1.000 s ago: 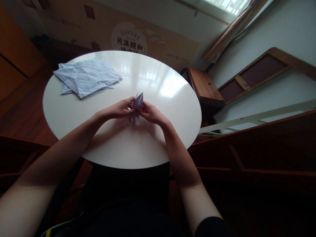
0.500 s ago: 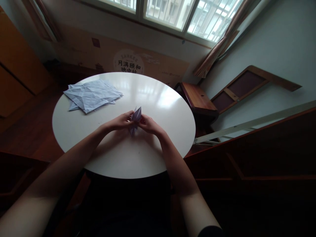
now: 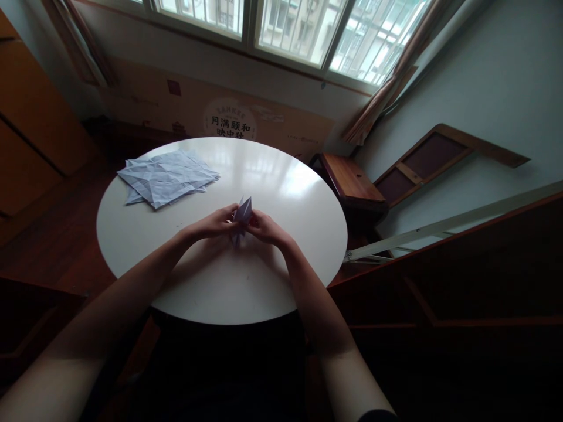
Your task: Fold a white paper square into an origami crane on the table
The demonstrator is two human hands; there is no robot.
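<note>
Left hand [image 3: 217, 223] and right hand [image 3: 266, 228] pinch one folded paper [image 3: 243, 211] between their fingers, one hand on each side, its pointed tip up. It is over the middle of the round white bench [image 3: 220, 299]; whether its lower end touches the top I cannot tell. Beyond the left hand lies a stack of creased sheets [image 3: 169, 177]. Past the bench stand a wooden seat [image 3: 349, 176] and, higher, a barred window [image 3: 297, 29].

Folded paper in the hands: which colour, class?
The folded paper looks greyish lilac, shown in the head view.
</note>
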